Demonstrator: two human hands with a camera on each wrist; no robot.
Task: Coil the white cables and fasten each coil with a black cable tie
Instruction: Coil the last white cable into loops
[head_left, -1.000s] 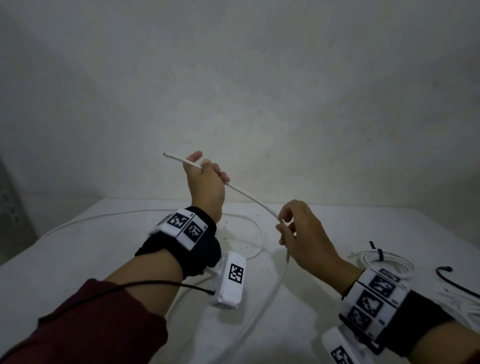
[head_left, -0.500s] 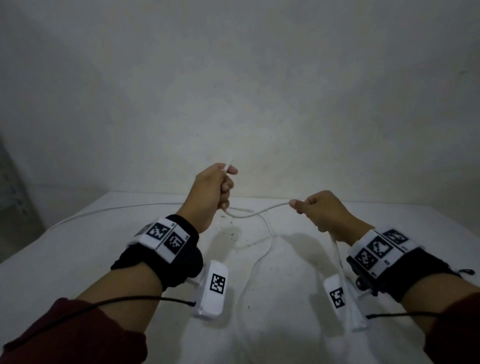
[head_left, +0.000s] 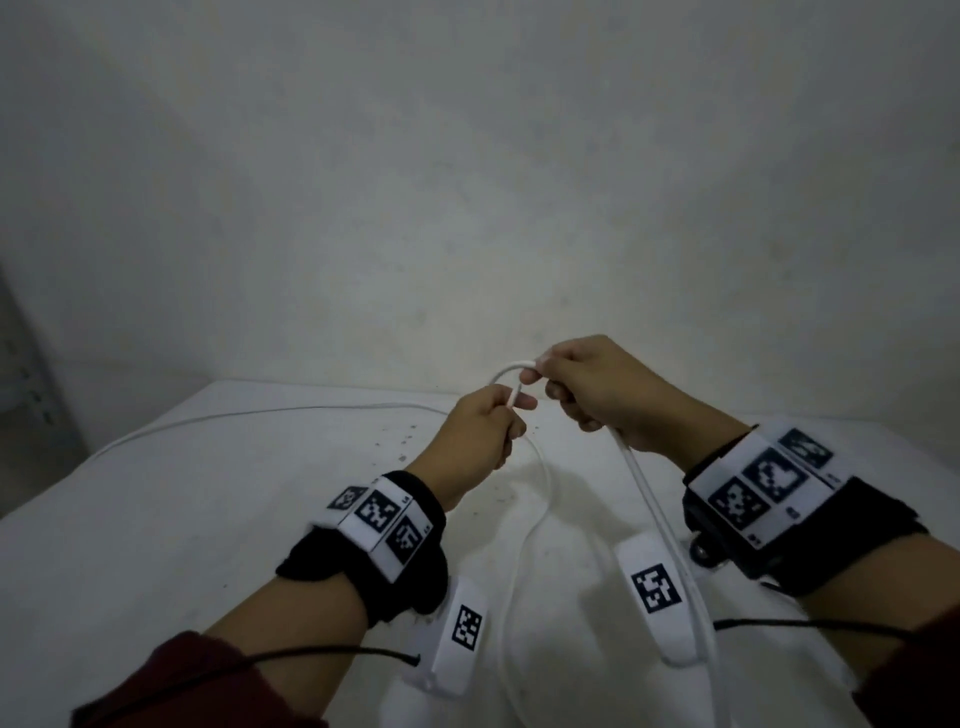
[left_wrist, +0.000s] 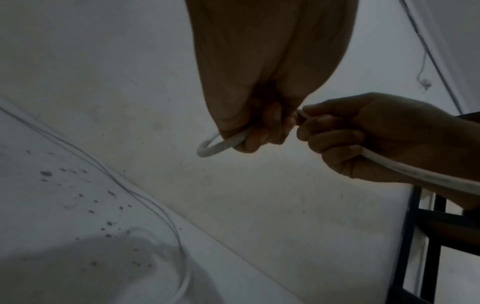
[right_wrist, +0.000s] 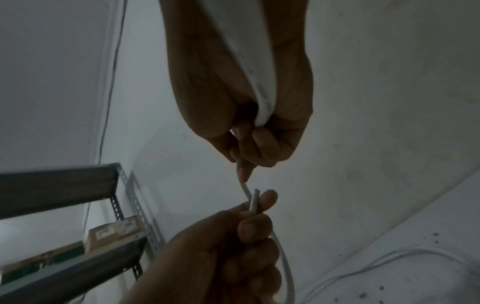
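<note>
White cable (head_left: 652, 512) is pinched above the table (head_left: 156, 519) by left hand (head_left: 475, 444) and right hand (head_left: 605, 397), small loop between.

Wall (head_left: 467, 182): plain, pale, dim.
Table (head_left: 156, 519): white, dark-speckled, against the wall.
Shelving (right_wrist: 78, 216): dark metal rack beside the table, box (right_wrist: 111, 232) on it.

Storeroom or workshop corner: bare plaster wall (head_left: 467, 182), slotted metal shelving (right_wrist: 130, 197) with cardboard box (right_wrist: 114, 232), my speckled white surface (head_left: 182, 519).
</note>
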